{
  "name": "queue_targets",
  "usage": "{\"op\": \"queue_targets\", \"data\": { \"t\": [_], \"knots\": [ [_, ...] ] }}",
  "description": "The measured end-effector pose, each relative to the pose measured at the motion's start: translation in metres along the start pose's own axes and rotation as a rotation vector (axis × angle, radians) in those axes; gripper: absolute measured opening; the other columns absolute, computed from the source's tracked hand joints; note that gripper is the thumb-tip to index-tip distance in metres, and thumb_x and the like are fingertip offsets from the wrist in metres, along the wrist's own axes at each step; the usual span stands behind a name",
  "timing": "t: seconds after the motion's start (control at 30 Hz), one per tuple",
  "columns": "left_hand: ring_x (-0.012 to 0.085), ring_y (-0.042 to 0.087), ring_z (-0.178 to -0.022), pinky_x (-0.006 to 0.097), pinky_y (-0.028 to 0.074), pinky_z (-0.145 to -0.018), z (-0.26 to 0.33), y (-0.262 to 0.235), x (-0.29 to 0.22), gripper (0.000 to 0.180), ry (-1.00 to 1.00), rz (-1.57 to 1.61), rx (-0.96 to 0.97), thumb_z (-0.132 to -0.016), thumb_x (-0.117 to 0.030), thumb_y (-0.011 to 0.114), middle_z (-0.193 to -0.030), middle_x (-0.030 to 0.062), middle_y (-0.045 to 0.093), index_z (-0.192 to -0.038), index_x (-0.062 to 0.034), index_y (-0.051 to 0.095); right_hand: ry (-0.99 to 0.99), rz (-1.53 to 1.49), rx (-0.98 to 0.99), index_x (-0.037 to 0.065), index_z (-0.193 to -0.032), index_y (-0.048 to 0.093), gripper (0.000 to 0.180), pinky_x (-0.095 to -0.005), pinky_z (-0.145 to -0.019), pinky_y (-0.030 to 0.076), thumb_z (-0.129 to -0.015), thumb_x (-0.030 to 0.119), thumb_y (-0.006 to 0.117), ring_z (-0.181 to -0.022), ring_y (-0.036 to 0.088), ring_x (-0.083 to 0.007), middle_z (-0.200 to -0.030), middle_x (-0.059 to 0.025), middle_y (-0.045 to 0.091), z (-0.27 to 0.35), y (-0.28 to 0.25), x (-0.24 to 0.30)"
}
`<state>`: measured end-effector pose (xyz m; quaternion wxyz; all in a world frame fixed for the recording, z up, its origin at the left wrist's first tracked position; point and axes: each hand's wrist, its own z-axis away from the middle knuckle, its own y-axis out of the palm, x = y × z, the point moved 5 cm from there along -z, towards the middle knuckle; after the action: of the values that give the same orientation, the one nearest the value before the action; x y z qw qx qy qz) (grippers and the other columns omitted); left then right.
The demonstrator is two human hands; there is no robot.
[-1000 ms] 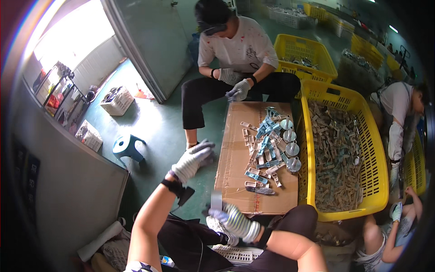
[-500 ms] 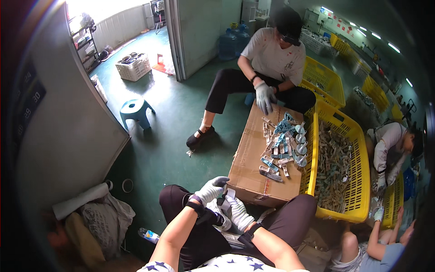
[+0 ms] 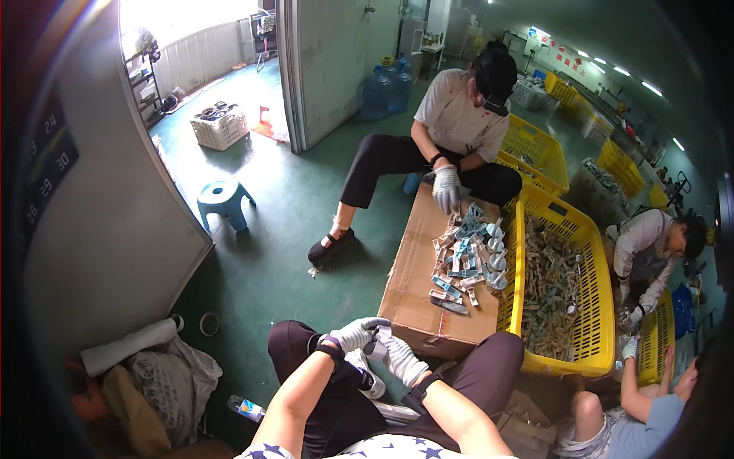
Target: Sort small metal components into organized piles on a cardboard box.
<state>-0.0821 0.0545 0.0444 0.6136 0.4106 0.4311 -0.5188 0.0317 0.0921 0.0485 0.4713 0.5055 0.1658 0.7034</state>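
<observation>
The head view looks down on two gloved hands brought together over the person's lap, just in front of the near edge of a flat cardboard box point(image 3: 428, 283) that serves as a worktop. The left hand point(image 3: 358, 334) is curled, its fingers bent in toward the right hand point(image 3: 401, 358), which is also closed; both seem to pinch a small grey piece point(image 3: 377, 349) between them, though it is too small and too covered by the gloves to tell what it is. A dark band sits on each wrist.

On the far half of the box lies a loose heap of small blue and white parts point(image 3: 468, 256), well apart from the hands. Just beside the box, on its right, stands a long yellow crate point(image 3: 595, 306) filled with similar pale pieces.

Across the box sits a second person in a white shirt and dark trousers, one gloved hand point(image 3: 446, 189) resting at the far edge of the heap. Two more people crouch to the right of the crate.

On the green floor to the left stand a small blue stool point(image 3: 222, 200) and, further off, a white basket point(image 3: 220, 126). Two large blue water bottles point(image 3: 386, 89) stand by the doorway.
</observation>
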Motion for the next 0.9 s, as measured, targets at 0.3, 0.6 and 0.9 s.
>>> {"op": "queue_targets", "data": {
  "t": [0.3,0.6,0.9],
  "knots": [
    [0.0107,0.052,-0.088,0.024,0.045,-0.081,-0.018,-0.007,0.030,0.063,0.000,-0.005,0.053,-0.071,0.025,0.043,-0.093,-0.0036,0.062,-0.119,-0.0100,0.062,-0.016,-0.068,0.066,0.007,-0.113,0.055,0.026,-0.0299,-0.083,0.049,-0.097,0.026,0.052,-0.092,0.058,-0.0175,-0.102,-0.0055,0.060,-0.001,0.004,-0.005],
    [0.0111,0.057,-0.092,0.028,0.049,-0.086,-0.017,-0.003,0.022,0.039,0.028,0.058,-0.034,-0.080,0.013,0.058,-0.100,0.0005,0.066,-0.113,-0.0067,0.064,-0.306,0.800,-0.299,0.004,-0.120,0.050,0.031,-0.0318,-0.084,0.046,-0.091,0.012,0.056,-0.094,0.055,-0.0167,-0.106,-0.0071,0.060,0.022,-0.023,-0.032],
    [0.0126,0.054,-0.098,0.030,0.044,-0.093,-0.014,0.009,-0.003,0.044,0.192,-0.234,-0.002,-0.080,0.010,0.060,-0.105,0.0015,0.063,-0.120,-0.0079,0.060,-0.246,0.657,-0.287,0.003,-0.118,0.050,0.028,-0.0307,-0.082,0.047,-0.090,0.007,0.053,-0.092,0.055,-0.0153,-0.103,-0.0065,0.060,0.032,-0.012,-0.029]
  ]
}}
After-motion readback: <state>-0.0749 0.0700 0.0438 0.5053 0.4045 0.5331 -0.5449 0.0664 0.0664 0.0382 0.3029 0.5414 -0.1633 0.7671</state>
